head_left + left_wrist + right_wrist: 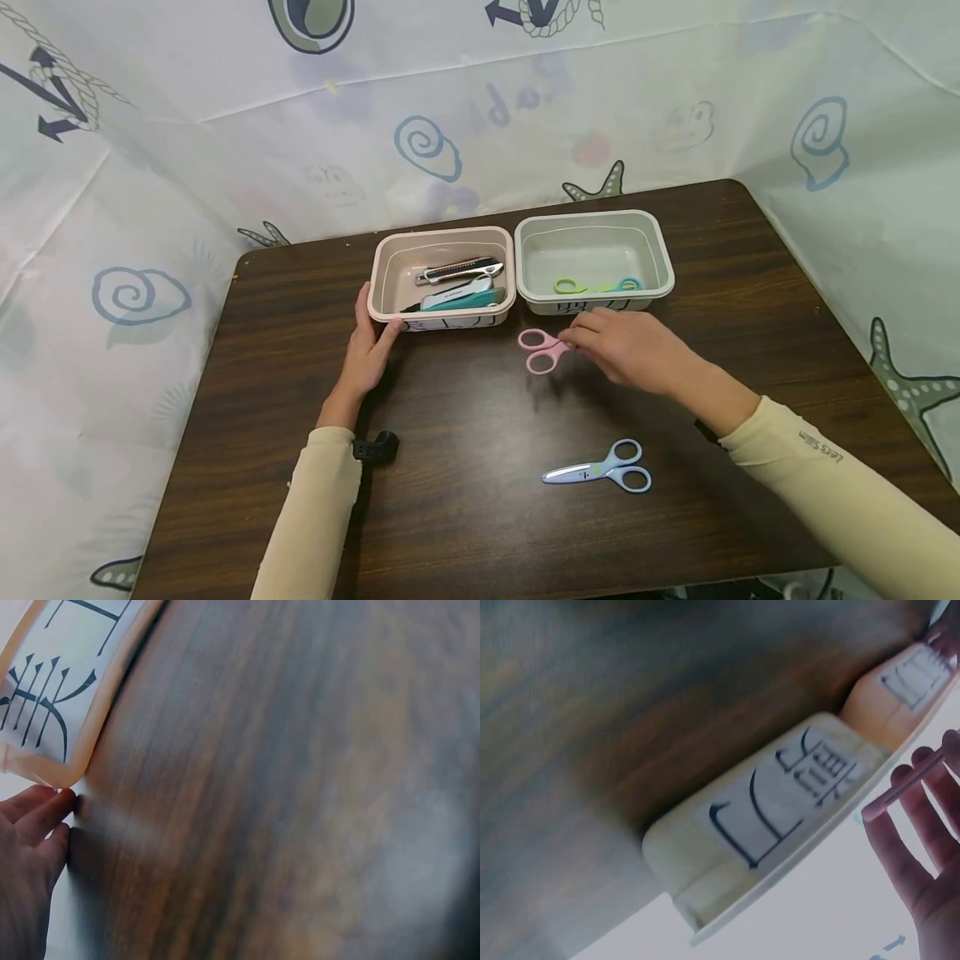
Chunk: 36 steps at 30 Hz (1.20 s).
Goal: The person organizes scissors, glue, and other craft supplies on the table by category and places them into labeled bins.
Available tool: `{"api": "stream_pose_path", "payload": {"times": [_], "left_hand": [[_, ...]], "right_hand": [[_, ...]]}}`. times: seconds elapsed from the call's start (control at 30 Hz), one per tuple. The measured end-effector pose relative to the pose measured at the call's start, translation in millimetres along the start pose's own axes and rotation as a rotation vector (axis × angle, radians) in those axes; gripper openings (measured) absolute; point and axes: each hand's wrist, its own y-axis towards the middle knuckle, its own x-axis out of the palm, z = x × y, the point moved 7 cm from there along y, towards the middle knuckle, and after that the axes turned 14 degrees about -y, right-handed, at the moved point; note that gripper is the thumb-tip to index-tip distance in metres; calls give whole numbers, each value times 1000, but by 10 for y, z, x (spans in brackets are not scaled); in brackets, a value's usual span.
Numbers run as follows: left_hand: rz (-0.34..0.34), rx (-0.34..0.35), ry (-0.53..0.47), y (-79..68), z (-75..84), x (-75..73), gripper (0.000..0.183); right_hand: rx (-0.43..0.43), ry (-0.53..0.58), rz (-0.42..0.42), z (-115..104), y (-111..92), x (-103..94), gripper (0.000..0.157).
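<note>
My left hand [365, 350] rests on the front left corner of a beige-pink bin [435, 246], thumb at the front and fingers along the side. Several box cutters lie in that bin, among them a black-and-silver one [459, 270] and a teal one [468, 302]. With its fingertips, my right hand [633, 346] pinches pink scissors [557, 345] near the blade end, handle loops pointing left. They hang just in front of a grey-green bin [585, 237]; the fingers cover the blades. Inside it are scissors with green [567, 287] and blue [628, 284] handles.
Light-blue scissors [600, 470] lie on the dark wooden table [465, 517] near its front, tips to the left. The two bins stand side by side near the back edge, with paper labels on their fronts. A patterned white sheet [525, 125] hangs behind the table.
</note>
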Motion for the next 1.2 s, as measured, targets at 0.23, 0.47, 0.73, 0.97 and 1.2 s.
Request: {"api": "stream_pose_path", "payload": {"times": [0.23, 0.47, 0.73, 0.97, 1.2], "left_hand": [[-10, -6, -4, -5, 29, 5, 80], [-29, -6, -16, -33, 342, 45, 79], [-28, -9, -16, -58, 378, 46, 78], [-24, -10, -13, -53, 394, 39, 78], [-37, -5, -15, -40, 398, 55, 78]], "right_hand": [[97, -70, 65, 307, 37, -40, 21], [198, -127, -10, 588, 81, 22, 22], [346, -43, -164, 994, 162, 222, 25], [425, 60, -329, 1186, 198, 448, 28], [519, 227, -385, 1248, 265, 612, 26]]}}
